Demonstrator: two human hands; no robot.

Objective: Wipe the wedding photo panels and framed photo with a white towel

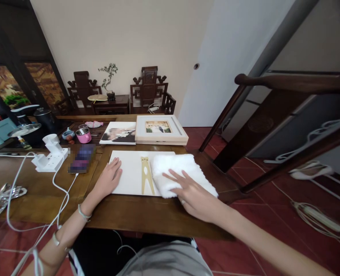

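Observation:
My left hand (111, 177) lies flat on the left part of a white rectangular panel (129, 161), fingers stretched out. On the panel's middle is a flat tan piece (146, 174) with a cat-like head, two long legs and an oval hole. A fluffy white cloth (172, 165) covers the panel's right part and reaches past its edge onto the table. Spread over this cloth are the fingers of my right hand (188, 188), pressing from above; its thumb is partly hidden. The panel rests near the table's front edge.
Behind the panel are a framed picture (162, 130) and a photo print (120, 133). Leftward stand a pink cup (84, 135), a phone (82, 159), a white power strip (52, 160) with trailing cables and a shiny metal object (5, 199). A wooden chair (253, 126) stands at right.

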